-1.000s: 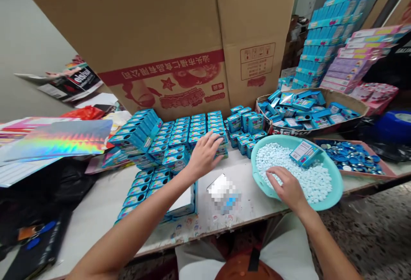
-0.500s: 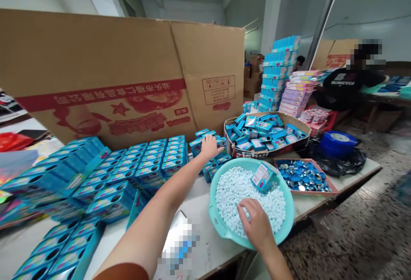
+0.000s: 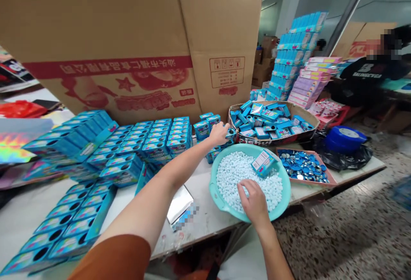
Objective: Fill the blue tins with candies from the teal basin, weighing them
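- While the right hand [image 3: 253,201] rested inside the teal plastic basin [image 3: 213,194], its fingers [image 3: 244,190] curled downward with the tips bunched into the pale blue round candies [image 3: 239,177]; whether they pinched any, I could not tell.
- Stretched well ahead of the right hand, the left hand [image 3: 219,134] was half-open, its fingers loosely spread right at the small blue boxes [image 3: 229,134] beyond the basin.
- Just ahead of the right hand, a single blue box [image 3: 263,163] lay tilted on the candies.
- Ahead and right of the left hand, a cardboard tray [image 3: 236,115] held a loose heap of blue boxes [image 3: 269,121].
- Right of the basin, a pink tray [image 3: 327,178] held blue and silver round lids [image 3: 302,166].
- Left of the left hand, rows of blue cartons [image 3: 157,143] stood on the desk [image 3: 205,228], backed by a large cardboard carton [image 3: 112,27].
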A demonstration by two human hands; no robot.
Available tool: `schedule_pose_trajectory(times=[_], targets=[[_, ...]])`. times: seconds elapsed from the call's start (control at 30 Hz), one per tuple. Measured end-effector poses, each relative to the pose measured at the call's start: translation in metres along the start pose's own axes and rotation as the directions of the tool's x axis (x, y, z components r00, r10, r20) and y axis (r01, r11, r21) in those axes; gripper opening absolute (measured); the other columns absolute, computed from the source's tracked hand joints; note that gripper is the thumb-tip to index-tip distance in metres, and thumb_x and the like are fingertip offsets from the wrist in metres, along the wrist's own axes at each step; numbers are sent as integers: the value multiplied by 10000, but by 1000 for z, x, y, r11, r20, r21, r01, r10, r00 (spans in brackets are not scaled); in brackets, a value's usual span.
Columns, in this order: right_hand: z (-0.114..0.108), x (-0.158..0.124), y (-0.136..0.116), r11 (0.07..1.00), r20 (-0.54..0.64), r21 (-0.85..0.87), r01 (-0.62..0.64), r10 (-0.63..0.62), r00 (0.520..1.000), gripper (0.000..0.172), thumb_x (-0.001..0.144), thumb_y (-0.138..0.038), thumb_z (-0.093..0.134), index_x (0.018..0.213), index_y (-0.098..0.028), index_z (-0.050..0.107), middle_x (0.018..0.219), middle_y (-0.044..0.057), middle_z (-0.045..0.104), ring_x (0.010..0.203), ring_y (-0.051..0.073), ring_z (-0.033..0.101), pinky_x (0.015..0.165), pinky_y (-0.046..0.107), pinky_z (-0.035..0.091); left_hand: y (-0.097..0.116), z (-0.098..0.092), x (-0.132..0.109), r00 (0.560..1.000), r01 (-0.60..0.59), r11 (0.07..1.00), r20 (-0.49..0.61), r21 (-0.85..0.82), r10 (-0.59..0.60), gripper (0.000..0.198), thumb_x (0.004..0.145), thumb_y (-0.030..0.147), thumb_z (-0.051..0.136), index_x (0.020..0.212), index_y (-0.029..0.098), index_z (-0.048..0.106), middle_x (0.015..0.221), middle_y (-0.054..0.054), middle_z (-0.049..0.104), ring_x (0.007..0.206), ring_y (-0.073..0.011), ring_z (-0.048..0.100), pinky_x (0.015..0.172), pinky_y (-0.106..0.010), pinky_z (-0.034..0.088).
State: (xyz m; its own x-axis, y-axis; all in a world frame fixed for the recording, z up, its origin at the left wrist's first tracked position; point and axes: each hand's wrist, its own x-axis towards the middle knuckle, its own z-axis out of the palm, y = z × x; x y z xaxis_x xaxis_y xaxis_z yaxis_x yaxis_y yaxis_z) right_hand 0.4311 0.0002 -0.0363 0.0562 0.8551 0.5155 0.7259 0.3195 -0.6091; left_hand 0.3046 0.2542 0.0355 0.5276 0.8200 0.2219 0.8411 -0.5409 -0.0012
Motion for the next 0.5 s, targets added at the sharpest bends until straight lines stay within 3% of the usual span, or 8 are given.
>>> schedule_pose_trajectory(times=[0.17,0.27,0.33,0.4,0.5], targets=[[-2,-4,3,1000,25,-6,-4,4,1000,242,958,-304,435,893,-206,646,902,89,679,901,227,608,833,373,470,5,-48,-44,991,-3,997,-136,-78,-8,500,758,313,648,1198,201,437,1255,-131,441,1185,-296,437,999,-432,349],[-3,-5,4,1000,69,7,-27,26,997,261,954,-334,435,873,-199,644,893,89,679,897,223,608,853,372,461,-8,-88,-101,971,-16,989,-237,-149,-20,546,747,383,670,1202,205,424,1224,-102,457,1131,-274,466,963,-416,393],[-4,-5,5,999,94,18,-47,45,995,270,947,-352,441,859,-196,643,882,88,680,889,222,609,848,368,458,-17,-108,-147,979,-2,987,-204,-159,-31,541,741,409,682,1180,210,436,1214,-90,466,1118,-267,475,954,-412,408],[-4,-5,6,998,109,26,-62,59,992,277,940,-371,447,849,-197,643,885,90,683,888,221,610,848,365,454,-25,-116,-192,989,44,987,-130,-156,-65,531,740,432,686,1163,217,448,1194,-84,482,1090,-260,493,932,-411,428],[-4,-5,7,998,124,19,-63,60,990,283,930,-388,458,834,-196,642,892,87,685,883,214,609,849,353,445,-37,-101,-241,991,128,980,-23,-153,-133,511,742,457,683,1142,226,465,1168,-87,502,1061,-263,513,896,-412,452]])
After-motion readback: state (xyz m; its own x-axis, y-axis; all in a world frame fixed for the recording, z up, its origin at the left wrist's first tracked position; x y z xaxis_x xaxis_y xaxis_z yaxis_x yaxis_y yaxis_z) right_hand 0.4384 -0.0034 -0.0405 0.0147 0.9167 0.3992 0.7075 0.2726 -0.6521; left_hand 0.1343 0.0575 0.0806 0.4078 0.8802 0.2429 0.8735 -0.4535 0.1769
